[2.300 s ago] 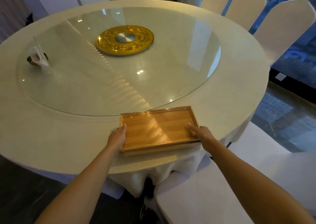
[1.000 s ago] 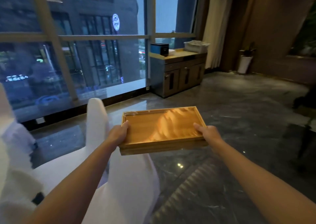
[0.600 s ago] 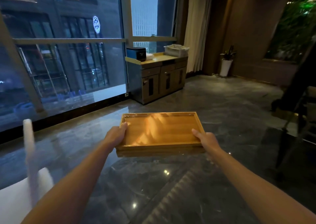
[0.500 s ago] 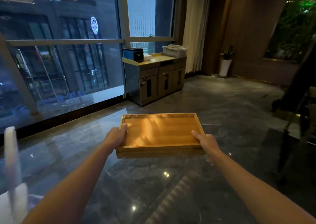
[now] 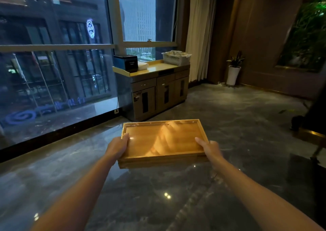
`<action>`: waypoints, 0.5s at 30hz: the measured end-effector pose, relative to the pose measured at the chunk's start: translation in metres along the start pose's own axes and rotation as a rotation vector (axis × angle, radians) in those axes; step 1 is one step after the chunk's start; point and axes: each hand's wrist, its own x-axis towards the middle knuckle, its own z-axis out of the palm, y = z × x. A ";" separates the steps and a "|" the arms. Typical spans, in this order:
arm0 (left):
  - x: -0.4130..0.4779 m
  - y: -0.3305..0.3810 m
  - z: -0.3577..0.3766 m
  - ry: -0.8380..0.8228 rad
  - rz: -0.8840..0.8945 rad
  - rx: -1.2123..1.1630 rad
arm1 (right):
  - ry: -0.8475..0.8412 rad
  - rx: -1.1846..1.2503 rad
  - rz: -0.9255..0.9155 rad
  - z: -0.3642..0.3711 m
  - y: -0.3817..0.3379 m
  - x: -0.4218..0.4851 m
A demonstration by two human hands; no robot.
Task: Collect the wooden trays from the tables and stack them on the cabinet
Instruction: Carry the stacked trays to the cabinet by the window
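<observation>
Glossy dark marble floor [image 5: 229, 117], tall windows [image 5: 53, 68], cream curtain [image 5: 199, 33]

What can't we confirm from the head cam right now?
- Fingers of the left hand and right hand: hidden under the wooden tray.
- Tray count: front edge looks doubled, blurred.
- White basket contents on the cabinet: too small.
- Dark box label: illegible.

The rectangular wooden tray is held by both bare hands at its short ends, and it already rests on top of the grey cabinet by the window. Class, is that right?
Not quite. The rectangular wooden tray is held at its short ends by the left hand and right hand, but it is in the air above the dark marble floor, short of the grey cabinet by the window. The head view shows this.
</observation>
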 end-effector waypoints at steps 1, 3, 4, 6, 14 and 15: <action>0.022 0.016 0.010 -0.003 0.005 0.002 | -0.001 0.007 -0.001 -0.002 -0.008 0.028; 0.066 0.046 0.034 -0.006 0.005 0.006 | -0.002 0.019 0.002 -0.007 -0.019 0.084; 0.089 0.060 0.046 -0.010 -0.001 0.005 | 0.002 0.015 0.003 -0.009 -0.023 0.114; 0.137 0.084 0.076 -0.021 -0.014 -0.011 | 0.012 0.008 0.000 -0.011 -0.027 0.178; 0.349 0.190 0.191 0.002 -0.029 -0.061 | -0.020 -0.035 -0.025 -0.008 -0.059 0.465; 0.374 0.206 0.201 0.012 -0.034 -0.066 | -0.028 -0.038 -0.028 -0.007 -0.068 0.499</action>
